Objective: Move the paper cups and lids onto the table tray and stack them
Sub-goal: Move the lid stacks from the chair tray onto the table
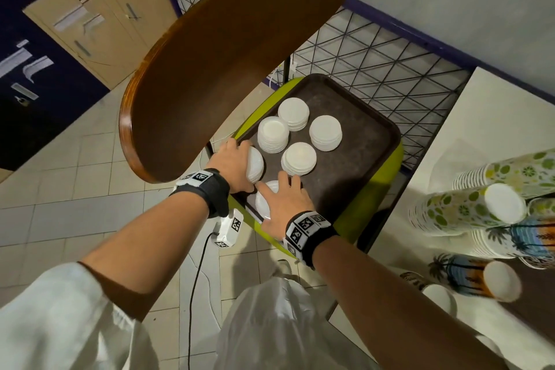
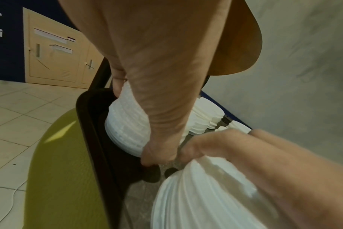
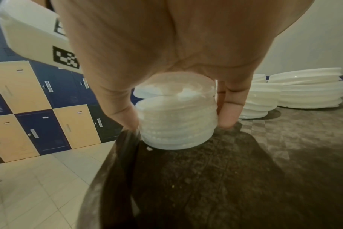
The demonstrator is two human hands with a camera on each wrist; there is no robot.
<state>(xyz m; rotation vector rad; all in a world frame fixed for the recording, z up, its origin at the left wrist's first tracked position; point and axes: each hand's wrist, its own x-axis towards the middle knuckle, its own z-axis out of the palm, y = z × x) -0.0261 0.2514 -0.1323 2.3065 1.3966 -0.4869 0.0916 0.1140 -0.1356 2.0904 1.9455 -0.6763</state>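
We note a dark brown tray [image 1: 369,141] sitting on a green chair seat [image 1: 387,177]; we take this tray as our landmark. On it stand four white lid stacks: one at the far edge [image 1: 293,113], one left of centre [image 1: 273,134], one right of centre [image 1: 325,132], one at the middle [image 1: 299,158]. Two more stacks sit at the near left corner of the tray, each under a hand. The left hand [image 1: 233,164] grips a lid stack [image 1: 255,164] just inside the tray's left rim, thumb on the near side and fingers [image 2: 117,86] curled round the far side; the left wrist view shows that stack tilted, its lower edge toward the tray floor. The right hand [image 1: 285,204] covers a second stack [image 1: 264,200] at the tray's near edge, thumb and fingers [image 3: 228,114] wrapped down its sides; in the right wrist view this stack stands upright on the tray floor. The two hands are just beside each other, thumbs nearly touching. To the right of the tray, well apart from it, a white tabletop [image 1: 492,117] carries nested paper cups lying on their sides: a lime-print stack [image 1: 468,209] and a palm-print stack [image 1: 474,279]. Left of the tray a brown chair back [image 1: 228,63] rises above the left hand.
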